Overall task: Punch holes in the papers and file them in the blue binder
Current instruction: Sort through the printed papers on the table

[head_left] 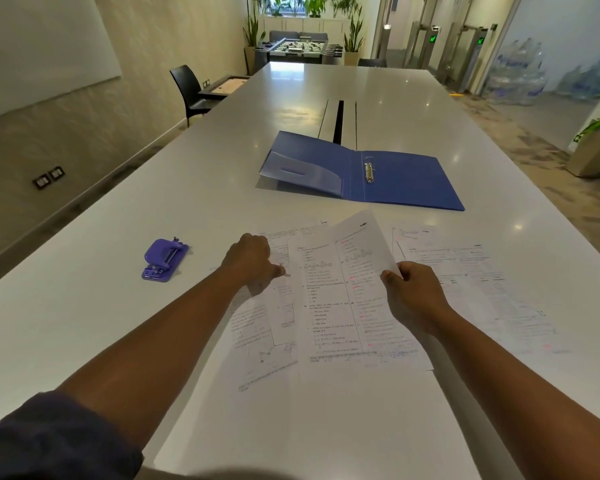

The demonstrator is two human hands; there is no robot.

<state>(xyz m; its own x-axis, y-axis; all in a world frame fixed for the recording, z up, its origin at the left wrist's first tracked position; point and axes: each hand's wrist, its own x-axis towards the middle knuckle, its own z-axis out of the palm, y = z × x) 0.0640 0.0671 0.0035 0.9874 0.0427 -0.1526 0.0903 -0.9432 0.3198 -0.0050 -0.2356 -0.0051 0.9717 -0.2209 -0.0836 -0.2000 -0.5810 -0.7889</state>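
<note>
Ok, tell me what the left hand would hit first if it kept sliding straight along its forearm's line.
The left hand, resting on the white printed papers, points toward the open blue ring binder. It would probably cross more paper and bare white table, then meet the binder's near edge; depth is uncertain.

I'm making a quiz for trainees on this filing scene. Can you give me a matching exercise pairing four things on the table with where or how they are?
Things:
1. blue binder
2. hole punch
3. right hand
4. left hand

States:
A. grips the right edge of the top sheet
B. lies open, rings showing
C. on the papers left of the top sheet
D. sits untouched, left of the papers

Pairs: 1-B, 2-D, 3-A, 4-C
</note>
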